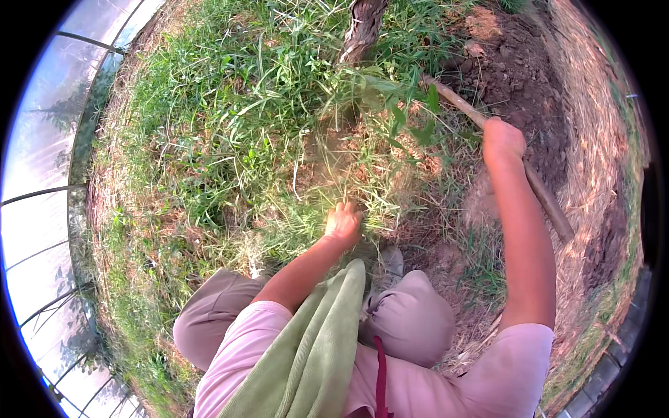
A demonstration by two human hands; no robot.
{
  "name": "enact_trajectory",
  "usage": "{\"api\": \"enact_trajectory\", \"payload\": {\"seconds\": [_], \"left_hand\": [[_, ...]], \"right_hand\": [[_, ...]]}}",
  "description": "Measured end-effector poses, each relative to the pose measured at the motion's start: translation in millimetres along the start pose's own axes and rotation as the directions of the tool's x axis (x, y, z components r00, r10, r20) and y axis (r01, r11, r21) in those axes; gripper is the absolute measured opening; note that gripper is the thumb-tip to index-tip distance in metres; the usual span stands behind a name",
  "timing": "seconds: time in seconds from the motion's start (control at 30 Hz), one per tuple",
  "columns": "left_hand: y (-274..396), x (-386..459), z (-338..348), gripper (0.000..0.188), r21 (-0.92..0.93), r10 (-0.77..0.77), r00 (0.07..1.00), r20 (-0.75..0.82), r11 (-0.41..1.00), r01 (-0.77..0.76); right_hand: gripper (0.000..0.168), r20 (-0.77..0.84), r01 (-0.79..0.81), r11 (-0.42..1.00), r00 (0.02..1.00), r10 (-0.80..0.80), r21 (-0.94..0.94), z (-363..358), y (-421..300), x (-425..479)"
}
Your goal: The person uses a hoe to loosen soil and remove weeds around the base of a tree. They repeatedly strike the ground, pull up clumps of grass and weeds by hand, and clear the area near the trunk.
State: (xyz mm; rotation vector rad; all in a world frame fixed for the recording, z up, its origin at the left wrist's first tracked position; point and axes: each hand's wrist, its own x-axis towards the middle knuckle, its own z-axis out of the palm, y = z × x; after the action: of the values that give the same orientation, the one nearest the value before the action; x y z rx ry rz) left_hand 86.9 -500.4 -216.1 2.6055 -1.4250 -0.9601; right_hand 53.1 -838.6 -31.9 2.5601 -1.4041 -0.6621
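Note:
With my right hand (503, 140) I grip a long wooden handle (546, 196), which slants from the weeds at the upper middle down to the right. The handle's far end is hidden among leaves, so its head cannot be seen. My left hand (345, 222) is low over the ground in front of my knees, its fingers curled round a bunch of grass (313, 217). Some of the grass around it is blurred. A green towel (319, 334) hangs down my front, between my bent knees.
A rough woody trunk (362, 31) rises at the top middle amid dense green weeds (225, 104). Loose dark soil (528, 83) lies at the upper right, beside a strip of dry straw (601, 130). Translucent sheeting on a curved frame (44, 190) stands along the left.

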Motion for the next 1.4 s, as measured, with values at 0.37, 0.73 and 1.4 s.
{"api": "enact_trajectory", "payload": {"seconds": [0.37, 0.73, 1.4], "left_hand": [[-68, 36, 20, 0.092, -0.162, -0.587, 0.787, 0.191, 0.772, 0.615], [-3, 31, 43, 0.034, -0.658, -0.234, 0.959, 0.158, 0.699, 0.279], [-211, 63, -24, 0.038, 0.084, -0.324, 0.877, -0.355, 0.923, 0.375]], "right_hand": [[0.018, -0.061, 0.064, 0.991, 0.996, -0.072, -0.115, -13, 11, 1], [0.014, -0.139, 0.086, 0.986, 0.985, -0.106, -0.145, 4, 20, 10], [0.015, -0.12, 0.099, 0.978, 0.985, -0.122, -0.183, -6, 7, 11]]}}
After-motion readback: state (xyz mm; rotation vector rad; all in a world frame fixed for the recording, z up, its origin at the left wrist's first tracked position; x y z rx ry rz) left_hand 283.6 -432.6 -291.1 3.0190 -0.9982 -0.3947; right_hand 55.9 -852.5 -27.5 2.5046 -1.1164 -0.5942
